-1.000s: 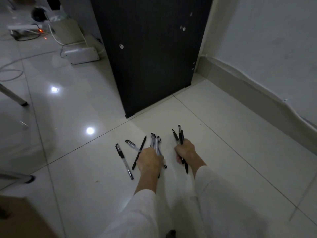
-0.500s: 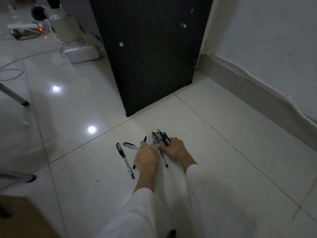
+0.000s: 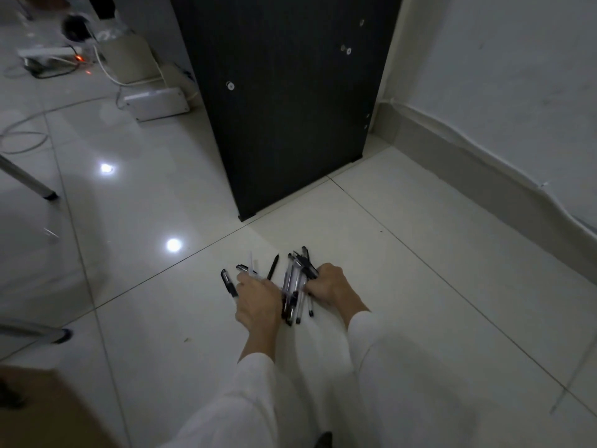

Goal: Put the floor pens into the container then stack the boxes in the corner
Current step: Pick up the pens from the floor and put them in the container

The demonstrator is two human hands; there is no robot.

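2 hands have closed together since a second ago: our right hand [image 3: 326, 284] clenches the pen bundle [image 3: 295, 286] on the floor [image 3: 420, 270], our left hand [image 3: 258, 299] reaches 3 stray pens [image 3: 227, 281]. Gathering is nearly complete; no container visible.

Roughly ten pens [image 3: 292, 286], two hands, one dark cabinet [image 3: 284, 101], two white sleeves.
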